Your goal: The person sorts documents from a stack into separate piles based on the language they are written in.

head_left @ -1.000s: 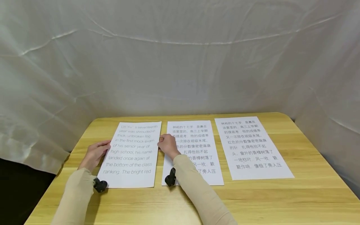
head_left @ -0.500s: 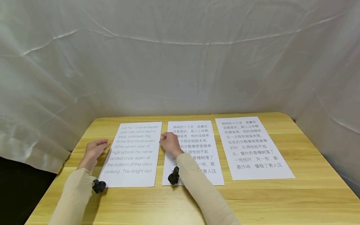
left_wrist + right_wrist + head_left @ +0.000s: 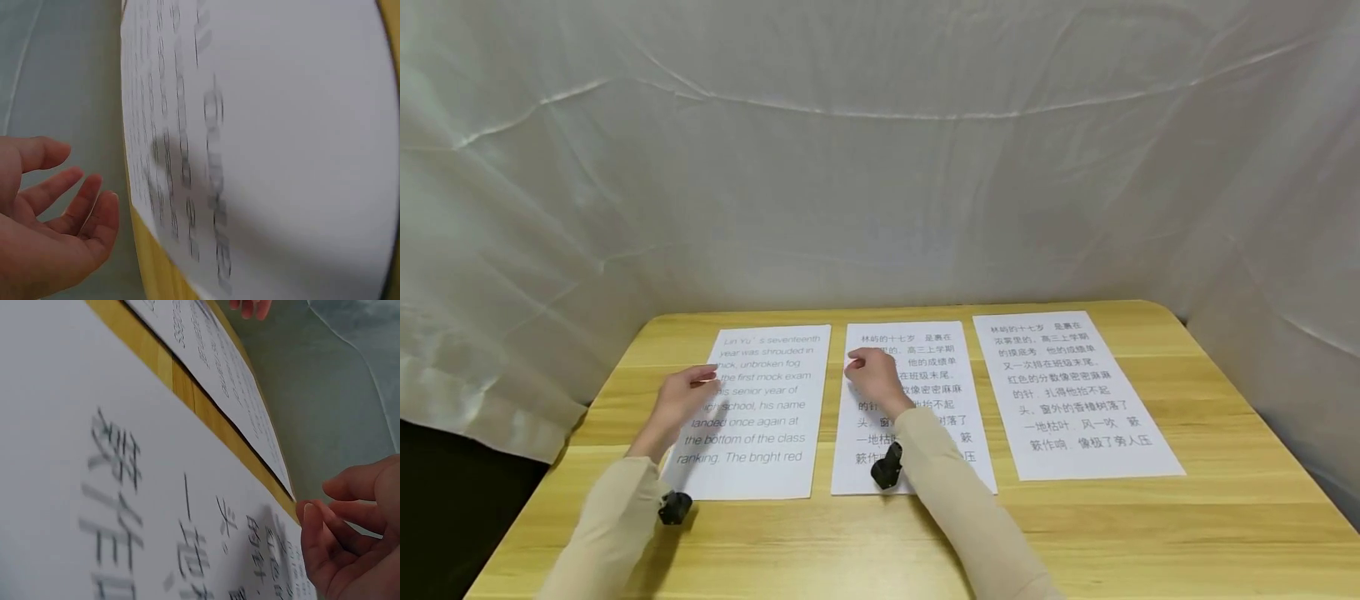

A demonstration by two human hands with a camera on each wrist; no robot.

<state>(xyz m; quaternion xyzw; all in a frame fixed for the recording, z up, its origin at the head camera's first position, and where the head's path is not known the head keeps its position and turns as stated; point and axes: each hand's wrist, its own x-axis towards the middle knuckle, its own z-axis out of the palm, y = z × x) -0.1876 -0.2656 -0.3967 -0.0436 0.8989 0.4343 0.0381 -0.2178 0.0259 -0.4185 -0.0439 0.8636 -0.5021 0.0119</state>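
Over the left part of a white sheet of paper printed in English (image 3: 752,479) hovers my left hand (image 3: 681,402). Its fingers are loosely bent with nothing between them, and its shadow falls on the print in the left wrist view. My right hand (image 3: 877,379) is above the left side of the middle sheet, printed in Chinese (image 3: 936,375), hiding some of the characters. In the right wrist view its fingers (image 3: 315,544) curve loosely and hold nothing. A third sheet with Chinese print (image 3: 1067,400) lies at the right, touched by neither hand.
The three sheets lie side by side on a wooden table (image 3: 1112,533), with strips of bare wood between them. Pale cloth (image 3: 880,183) hangs behind and at both sides. Each wrist carries a small black camera (image 3: 887,467).
Both hands have come away from the side edges of the English sheet. Both then moved right, the left over that sheet, the right further over the middle sheet. The papers stay in place.
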